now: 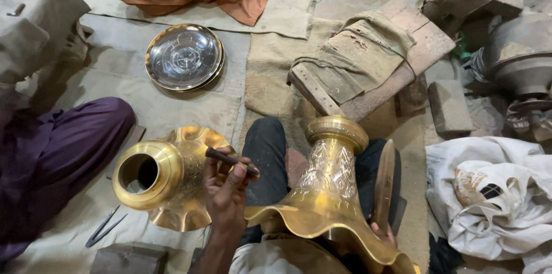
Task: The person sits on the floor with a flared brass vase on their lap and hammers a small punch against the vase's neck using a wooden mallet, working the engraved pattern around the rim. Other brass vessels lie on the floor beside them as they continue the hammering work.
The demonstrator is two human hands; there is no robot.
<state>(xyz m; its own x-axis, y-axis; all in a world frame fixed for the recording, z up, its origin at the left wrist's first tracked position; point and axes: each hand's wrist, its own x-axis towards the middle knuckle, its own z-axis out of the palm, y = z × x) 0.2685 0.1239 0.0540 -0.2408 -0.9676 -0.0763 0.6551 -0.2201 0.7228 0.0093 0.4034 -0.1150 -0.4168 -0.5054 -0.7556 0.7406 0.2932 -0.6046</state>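
Observation:
An engraved brass vase [330,176] with a wavy flared rim lies across my lap, neck pointing away. My left hand [225,190] grips a short dark chisel [230,161] just left of the vase body, its tip toward the engraved metal. My right hand [382,232] is mostly hidden behind the flared rim. Its fingers close around the lower end of a brown wooden stick [384,182] that stands upright to the right of the vase.
A second brass vase [150,175] lies on its side at left, beside a person's purple-clad leg [63,147]. A round metal plate [184,56] sits on the cloth ahead, metal dividers [103,227] lower left. A cloth-wrapped wooden block [368,61] and white sacks [494,193] are right.

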